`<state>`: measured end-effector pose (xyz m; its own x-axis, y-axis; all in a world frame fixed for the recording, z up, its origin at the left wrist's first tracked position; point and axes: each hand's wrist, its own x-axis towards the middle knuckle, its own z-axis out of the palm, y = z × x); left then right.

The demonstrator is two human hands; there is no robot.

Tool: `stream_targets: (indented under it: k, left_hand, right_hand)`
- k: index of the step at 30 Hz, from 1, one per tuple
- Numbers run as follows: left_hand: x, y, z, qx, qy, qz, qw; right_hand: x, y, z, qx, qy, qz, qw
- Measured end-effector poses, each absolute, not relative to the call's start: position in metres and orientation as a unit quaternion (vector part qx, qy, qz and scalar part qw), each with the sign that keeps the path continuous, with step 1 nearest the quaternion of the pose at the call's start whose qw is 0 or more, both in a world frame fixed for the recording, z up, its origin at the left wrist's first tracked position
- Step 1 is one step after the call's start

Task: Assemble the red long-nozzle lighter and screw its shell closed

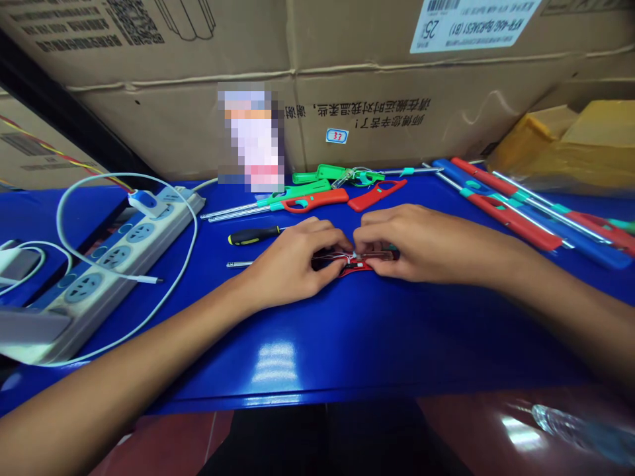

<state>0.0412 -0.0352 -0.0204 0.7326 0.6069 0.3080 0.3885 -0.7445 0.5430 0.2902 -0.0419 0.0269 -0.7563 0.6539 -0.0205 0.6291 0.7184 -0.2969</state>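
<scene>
A long-nosed red lighter [358, 266] lies opened on the blue table, with thin wires and small inner parts showing. Its metal tube [239, 264] sticks out to the left from under my left hand [302, 258]. That hand is closed, thumb and forefinger pinched at the lighter's left part by the wires. From the other side my right hand [401, 243] grips the lighter's right part, fingers bent and thumb along its near edge. Both hands cover much of it. Just behind my left hand lies a black and yellow screwdriver [254, 235], its tip hidden.
Green lighter [307, 190], red lighter [317, 199] and red shell [377, 194] lie behind my hands. More lighters [516, 205] are at right. A power strip [119, 258] and white cable [171, 291] occupy the left. A cardboard box [347, 79] stands behind; a phone [255, 142] leans there.
</scene>
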Motion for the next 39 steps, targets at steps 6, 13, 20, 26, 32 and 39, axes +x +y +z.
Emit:
stream_targets:
  k: [6, 13, 20, 26, 32, 39]
  left_hand:
    - [0.039, -0.032, -0.022, 0.897, 0.280, 0.242, 0.242]
    - [0.038, -0.034, -0.020, 0.893, 0.303, 0.229, 0.240]
    - [0.037, -0.035, -0.019, 0.891, 0.315, 0.224, 0.238]
    - [0.036, -0.035, -0.021, 0.892, 0.305, 0.228, 0.242]
    - [0.036, -0.036, -0.020, 0.891, 0.307, 0.226, 0.246]
    - [0.037, -0.035, -0.020, 0.889, 0.308, 0.224, 0.252]
  right_hand:
    - [0.288, -0.043, 0.026, -0.364, -0.917, 0.154, 0.051]
    - [0.291, -0.037, 0.025, -0.387, -0.903, 0.171, 0.074]
    - [0.295, -0.033, 0.024, -0.371, -0.907, 0.189, 0.069]
    - [0.296, -0.035, 0.024, -0.353, -0.915, 0.182, 0.070]
    - [0.298, -0.040, 0.023, -0.341, -0.929, 0.136, 0.052]
    - [0.299, -0.045, 0.020, -0.340, -0.935, 0.097, 0.026]
